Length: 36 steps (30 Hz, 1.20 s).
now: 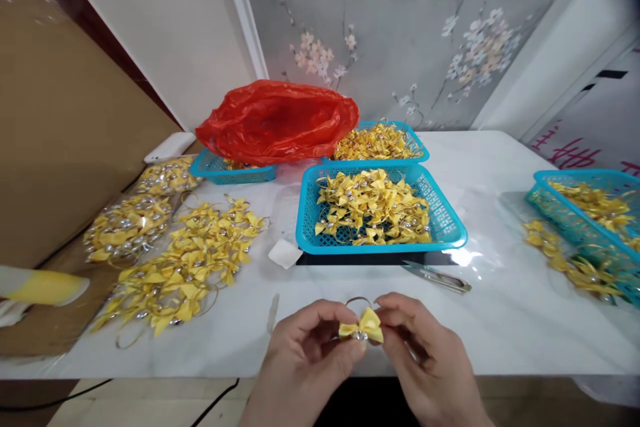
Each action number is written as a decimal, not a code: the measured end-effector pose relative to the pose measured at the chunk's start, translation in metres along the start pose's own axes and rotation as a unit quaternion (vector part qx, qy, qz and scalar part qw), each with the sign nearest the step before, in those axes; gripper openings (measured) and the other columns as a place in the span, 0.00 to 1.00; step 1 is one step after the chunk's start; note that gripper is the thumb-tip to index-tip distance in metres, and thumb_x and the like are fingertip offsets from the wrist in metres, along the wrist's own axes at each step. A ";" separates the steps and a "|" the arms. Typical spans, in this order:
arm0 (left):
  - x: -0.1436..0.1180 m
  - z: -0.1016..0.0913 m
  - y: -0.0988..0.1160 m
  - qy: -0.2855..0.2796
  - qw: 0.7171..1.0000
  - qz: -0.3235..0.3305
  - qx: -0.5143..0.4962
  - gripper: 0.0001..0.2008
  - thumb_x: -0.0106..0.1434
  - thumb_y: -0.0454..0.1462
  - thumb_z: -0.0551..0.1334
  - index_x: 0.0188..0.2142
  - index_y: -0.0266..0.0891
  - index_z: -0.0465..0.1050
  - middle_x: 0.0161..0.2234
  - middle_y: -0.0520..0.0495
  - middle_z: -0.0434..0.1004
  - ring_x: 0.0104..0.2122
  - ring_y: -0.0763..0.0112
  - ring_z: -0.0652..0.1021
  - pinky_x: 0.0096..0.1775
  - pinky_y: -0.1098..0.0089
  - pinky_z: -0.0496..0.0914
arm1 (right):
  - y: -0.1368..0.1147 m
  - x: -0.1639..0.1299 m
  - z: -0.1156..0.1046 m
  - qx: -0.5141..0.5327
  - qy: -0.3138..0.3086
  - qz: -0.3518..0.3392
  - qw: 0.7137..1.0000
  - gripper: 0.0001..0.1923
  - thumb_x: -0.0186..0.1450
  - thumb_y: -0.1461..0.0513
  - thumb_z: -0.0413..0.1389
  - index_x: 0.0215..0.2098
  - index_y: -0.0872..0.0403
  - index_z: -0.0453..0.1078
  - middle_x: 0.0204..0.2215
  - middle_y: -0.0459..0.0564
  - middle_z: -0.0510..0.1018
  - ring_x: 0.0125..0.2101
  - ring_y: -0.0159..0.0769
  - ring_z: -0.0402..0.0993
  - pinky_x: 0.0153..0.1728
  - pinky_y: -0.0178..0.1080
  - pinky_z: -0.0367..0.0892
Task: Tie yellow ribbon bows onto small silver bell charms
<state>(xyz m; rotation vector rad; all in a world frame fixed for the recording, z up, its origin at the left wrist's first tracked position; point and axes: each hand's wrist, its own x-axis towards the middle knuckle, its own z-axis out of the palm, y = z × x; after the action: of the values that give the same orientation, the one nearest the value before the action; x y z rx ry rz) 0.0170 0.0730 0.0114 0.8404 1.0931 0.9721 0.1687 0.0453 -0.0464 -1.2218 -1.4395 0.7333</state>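
Between my two hands, over the table's front edge, is a yellow ribbon bow (369, 325) with a silvery bead at its centre and a thin gold loop rising behind it. My left hand (316, 353) pinches the bow's left side, thumb by the bead. My right hand (425, 357) grips the right side between thumb and fingers. Just beyond my hands stands a blue plastic basket (383, 249) full of similar yellow bows. A loose pile of yellow bows (187, 263) with beads and gold loops spreads over the table to the left.
A red plastic bag (280, 121) sits at the back over another blue basket (235, 175). Scissors-like metal snips (440, 277) and a white scrap (285, 253) lie before the front basket. Bagged bows (127, 227) rest at left; a further blue basket (575, 213) stands at right.
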 end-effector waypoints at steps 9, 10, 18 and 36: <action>0.007 -0.010 -0.004 0.009 0.997 0.007 0.071 0.05 0.48 0.33 0.72 0.27 0.41 0.80 0.26 0.53 0.82 0.29 0.71 0.79 0.32 0.78 0.74 | -0.017 0.015 -0.014 -0.215 0.001 -0.270 0.938 0.13 0.66 0.73 0.54 0.47 0.57 0.73 0.41 0.58 0.76 0.41 0.42 0.74 0.39 0.40 0.75; 0.007 -0.009 -0.004 0.015 0.996 0.018 0.085 0.05 0.48 0.33 0.72 0.27 0.41 0.80 0.26 0.53 0.82 0.28 0.71 0.79 0.31 0.77 0.74 | -0.020 0.018 -0.014 -0.223 0.007 -0.283 0.933 0.11 0.66 0.73 0.55 0.43 0.57 0.74 0.38 0.57 0.75 0.38 0.40 0.73 0.36 0.39 0.74; 0.010 -0.011 -0.010 0.020 0.985 0.076 0.151 0.06 0.48 0.32 0.68 0.29 0.40 0.79 0.27 0.50 0.82 0.28 0.66 0.80 0.32 0.72 0.75 | -0.034 0.030 0.008 -0.254 -0.014 -0.366 0.895 0.16 0.73 0.70 0.45 0.35 0.61 0.74 0.30 0.54 0.79 0.33 0.39 0.73 0.27 0.39 0.69; 0.016 -0.015 0.000 0.051 0.978 0.114 0.166 0.06 0.46 0.32 0.68 0.27 0.39 0.80 0.25 0.50 0.81 0.27 0.67 0.79 0.32 0.72 0.75 | -0.020 0.042 0.010 -0.209 -0.077 -0.358 0.907 0.14 0.74 0.70 0.43 0.42 0.61 0.72 0.37 0.56 0.78 0.40 0.41 0.70 0.38 0.41 0.70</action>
<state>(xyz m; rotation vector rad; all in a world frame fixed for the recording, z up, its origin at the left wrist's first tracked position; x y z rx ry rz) 0.0048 0.0887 0.0021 1.2199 1.2877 1.0473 0.1567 0.0809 -0.0176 -0.8345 -2.0767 0.0056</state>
